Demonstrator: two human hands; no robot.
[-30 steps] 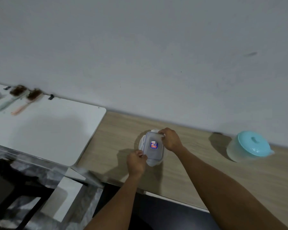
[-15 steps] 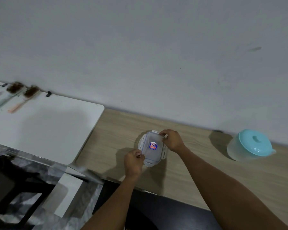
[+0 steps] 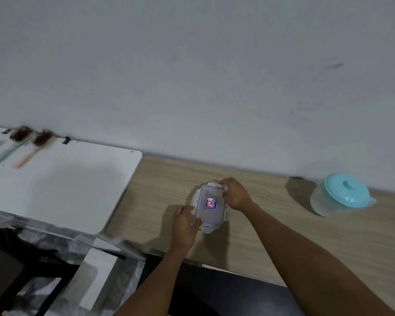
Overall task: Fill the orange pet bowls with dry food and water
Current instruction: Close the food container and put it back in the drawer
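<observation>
Container: a small clear plastic container [image 3: 209, 206] with a snap-on lid stands on the wooden counter [image 3: 283, 236], held between the two hands.
Lid: it sits on the container; a red and blue sticker [image 3: 211, 203] marks its middle. A latch flap [image 3: 207, 228] sticks out on the edge nearest the person, just right of the left hand.
Contents: cannot tell through the cloudy plastic.
Left hand [image 3: 185, 224]: grips the container's near left edge, fingers curled over the rim of the lid.
Right hand [image 3: 235, 195]: grips the far right corner, fingertips curled on the latch there.
Arms: both bare forearms reach in from the lower edge.
Jug: a translucent jug with a teal lid [image 3: 342, 195] stands on the same counter, well to the right of the right hand, near the wall.
White counter [image 3: 66, 190]: adjoins the wooden one, left of the left hand.
Brushes: a green-handled brush [image 3: 12, 144] and a pink-handled brush [image 3: 33, 148] lie side by side, far left of the left hand, by the wall; both are blurred.
</observation>
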